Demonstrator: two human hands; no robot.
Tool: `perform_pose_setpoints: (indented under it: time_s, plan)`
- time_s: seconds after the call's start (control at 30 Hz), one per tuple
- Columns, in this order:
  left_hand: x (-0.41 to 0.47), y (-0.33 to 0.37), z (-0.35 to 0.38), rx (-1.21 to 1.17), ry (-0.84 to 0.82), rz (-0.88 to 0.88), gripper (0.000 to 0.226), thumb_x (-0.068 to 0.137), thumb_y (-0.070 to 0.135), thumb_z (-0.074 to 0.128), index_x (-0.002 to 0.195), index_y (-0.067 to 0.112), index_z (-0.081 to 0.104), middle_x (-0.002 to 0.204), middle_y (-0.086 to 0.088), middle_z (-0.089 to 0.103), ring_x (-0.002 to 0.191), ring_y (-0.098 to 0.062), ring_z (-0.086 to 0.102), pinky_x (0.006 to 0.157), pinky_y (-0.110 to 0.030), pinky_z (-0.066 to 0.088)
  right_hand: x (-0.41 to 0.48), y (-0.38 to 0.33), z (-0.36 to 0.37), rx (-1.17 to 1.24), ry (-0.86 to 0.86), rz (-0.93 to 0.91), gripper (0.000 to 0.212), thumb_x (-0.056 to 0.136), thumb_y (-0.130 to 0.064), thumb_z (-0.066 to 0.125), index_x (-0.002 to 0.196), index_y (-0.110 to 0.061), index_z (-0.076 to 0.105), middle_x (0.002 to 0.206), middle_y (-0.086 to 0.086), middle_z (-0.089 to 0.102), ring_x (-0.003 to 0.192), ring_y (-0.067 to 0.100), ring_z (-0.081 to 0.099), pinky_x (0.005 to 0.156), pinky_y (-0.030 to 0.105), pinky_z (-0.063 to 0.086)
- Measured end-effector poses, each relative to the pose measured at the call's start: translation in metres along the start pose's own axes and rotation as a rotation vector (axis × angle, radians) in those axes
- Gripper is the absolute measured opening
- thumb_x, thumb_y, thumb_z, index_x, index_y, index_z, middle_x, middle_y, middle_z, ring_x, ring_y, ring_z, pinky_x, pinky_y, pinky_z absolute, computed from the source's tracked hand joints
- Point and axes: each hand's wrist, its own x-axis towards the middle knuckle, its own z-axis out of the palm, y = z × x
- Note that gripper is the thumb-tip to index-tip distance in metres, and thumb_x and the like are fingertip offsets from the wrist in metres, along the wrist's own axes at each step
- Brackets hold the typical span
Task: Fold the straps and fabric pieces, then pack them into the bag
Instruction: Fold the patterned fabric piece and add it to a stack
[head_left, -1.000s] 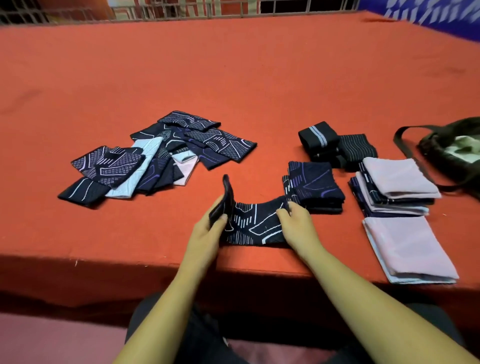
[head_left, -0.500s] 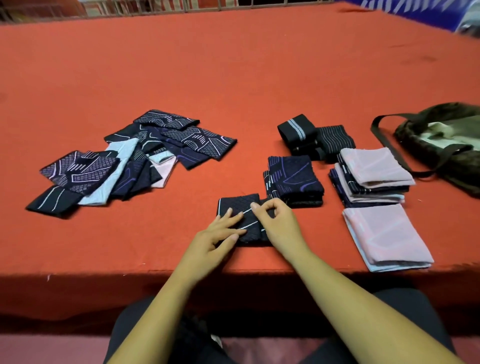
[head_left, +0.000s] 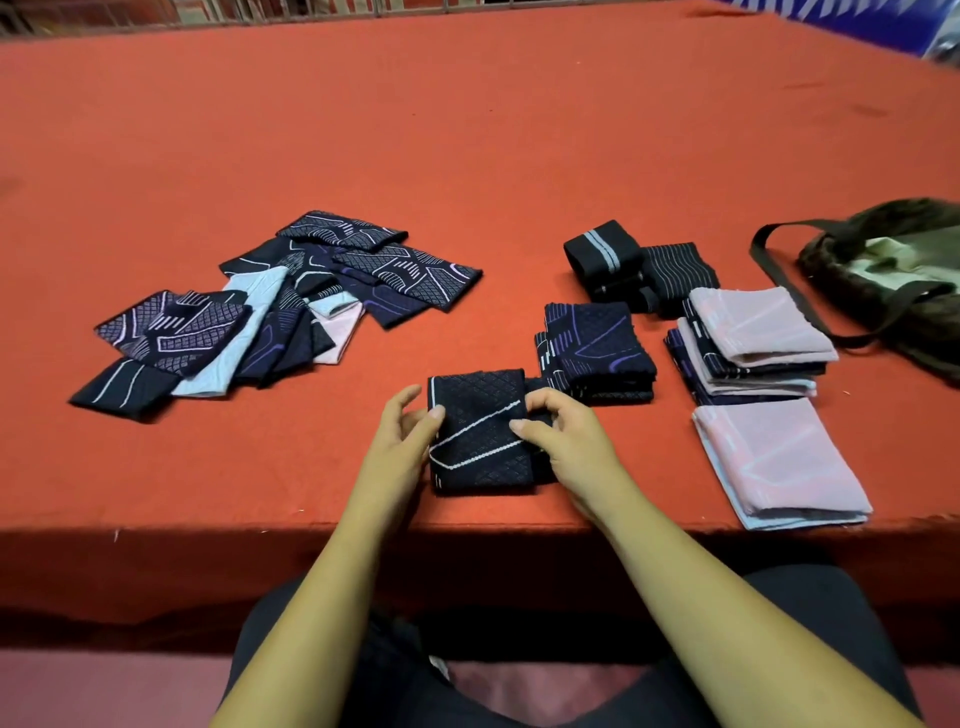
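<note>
now the folded dark piece lies flat on the red surface near its front edge, directly between the two hands, its slightly longer side running away from the person. the left hand rests loose-fingered against its left edge, gripping nothing; the right hand pinches the right edge between thumb and forefinger. the stack of folded dark pieces sits just beyond and to the right, nearer the right hand, so that hand would likely carry it over; the bag lies well off to the right.
</note>
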Motion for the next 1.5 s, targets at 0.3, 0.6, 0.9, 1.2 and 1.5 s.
perform_pose_setpoints:
  time_s: [0.3,0.6,0.9,1.2,1.5]
  plan:
    - [-0.023,0.006,0.016,-0.011,-0.161,0.092,0.019,0.099,0.018,0.056,0.112,0.031,0.059,0.094,0.001,0.063,0.086,-0.019,0.056,0.076,-0.036,0.049,-0.027,-0.003,0.003,0.161,0.034,0.096,0.027,0.085,-0.025,0.070,0.102,-0.015,0.051,0.095,0.011,0.070,0.087,0.022,0.066,0.081,0.041,0.052]
    - [-0.023,0.003,0.013,0.041,-0.202,0.076,0.013,0.094,0.019,0.059,0.097,0.019,0.046,0.075,0.003,0.055,0.063,-0.010,0.048,0.055,-0.023,0.041,-0.033,-0.007,-0.004,0.039,0.153,0.103,0.034,0.086,-0.036,0.068,0.083,-0.004,0.057,0.074,0.012,0.061,0.069,0.022,0.056,0.068,0.040,0.045]
    - [-0.013,-0.003,0.022,-0.090,-0.070,0.064,0.018,0.092,0.021,0.066,0.098,0.024,0.049,0.065,0.003,0.054,0.054,-0.009,0.047,0.051,-0.027,0.038,-0.030,-0.012,-0.008,-0.090,0.264,0.058,0.037,0.078,-0.041,0.070,0.076,-0.012,0.048,0.075,0.011,0.055,0.069,0.022,0.053,0.071,0.051,0.050]
    - [-0.012,0.009,0.069,-0.147,-0.094,0.020,0.018,0.095,0.009,0.060,0.113,0.008,0.063,0.109,-0.015,0.072,0.096,-0.025,0.068,0.084,-0.038,0.055,-0.027,-0.039,-0.027,0.092,0.411,-0.051,0.022,0.077,-0.021,0.075,0.084,-0.017,0.055,0.086,0.016,0.067,0.079,0.023,0.064,0.078,0.043,0.053]
    - [0.022,0.046,0.157,-0.078,-0.063,0.096,0.036,0.093,0.031,0.065,0.123,0.013,0.057,0.115,-0.010,0.071,0.106,-0.029,0.068,0.093,-0.050,0.054,-0.009,-0.076,-0.103,-0.316,0.501,-0.115,0.044,0.098,-0.036,0.054,0.064,-0.008,0.049,0.060,0.000,0.044,0.055,0.011,0.037,0.055,0.032,0.030]
